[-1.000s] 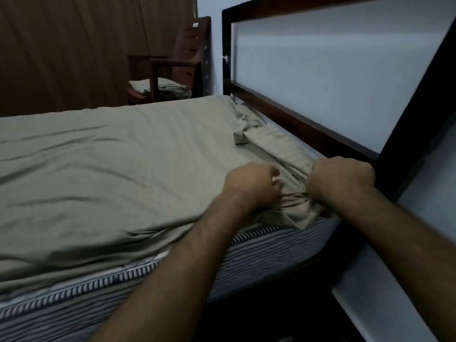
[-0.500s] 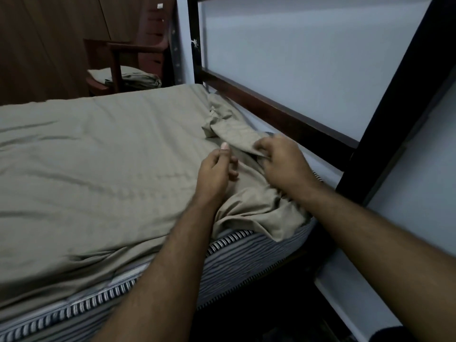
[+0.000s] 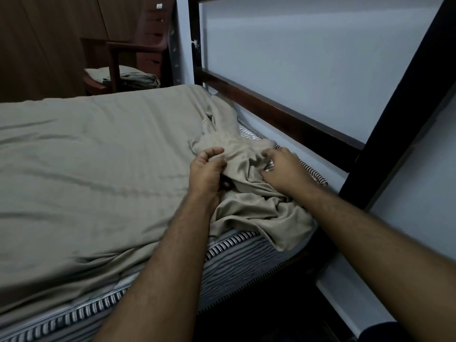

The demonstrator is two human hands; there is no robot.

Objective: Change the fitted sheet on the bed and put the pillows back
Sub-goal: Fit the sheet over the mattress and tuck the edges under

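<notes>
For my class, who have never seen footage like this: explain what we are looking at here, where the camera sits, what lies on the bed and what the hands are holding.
There is no machine here: a person wears one wide-angle camera on the head, looking forward and down along both bare forearms. The bed carries a striped mattress partly covered by a beige fitted sheet. At the near corner by the dark headboard the sheet is bunched up and off the mattress. The left hand and the right hand both grip that bunched cloth. Behind the bed a wooden chair holds folded bedding.
</notes>
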